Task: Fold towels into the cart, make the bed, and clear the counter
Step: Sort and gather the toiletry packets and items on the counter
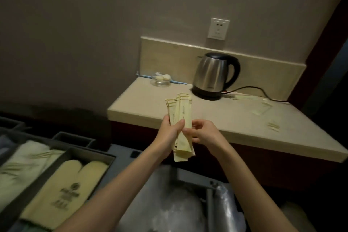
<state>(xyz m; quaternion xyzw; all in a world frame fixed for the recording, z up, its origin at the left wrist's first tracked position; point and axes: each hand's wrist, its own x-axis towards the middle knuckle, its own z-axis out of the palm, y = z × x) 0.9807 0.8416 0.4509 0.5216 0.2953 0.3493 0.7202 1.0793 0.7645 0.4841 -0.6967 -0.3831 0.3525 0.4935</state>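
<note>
Both hands hold a bundle of long pale yellow sachets (pixel 181 111) upright in front of the beige counter (pixel 216 118). My left hand (pixel 169 130) grips the bundle from the left, thumb across its front. My right hand (pixel 203 132) pinches its right edge. Further flat packets (pixel 261 108) and a small one (pixel 274 126) lie on the counter to the right. The grey cart (pixel 120 158) stands below and to the left, with a tray of wrapped pale slippers (pixel 75 181).
A steel electric kettle (pixel 214 73) sits on its base at the back of the counter, its cord (pixel 263 92) running right. A small glass dish with white items (pixel 161 79) stands at the back left. A wall socket (pixel 218 28) is above. A lined bin (pixel 178 203) is below my arms.
</note>
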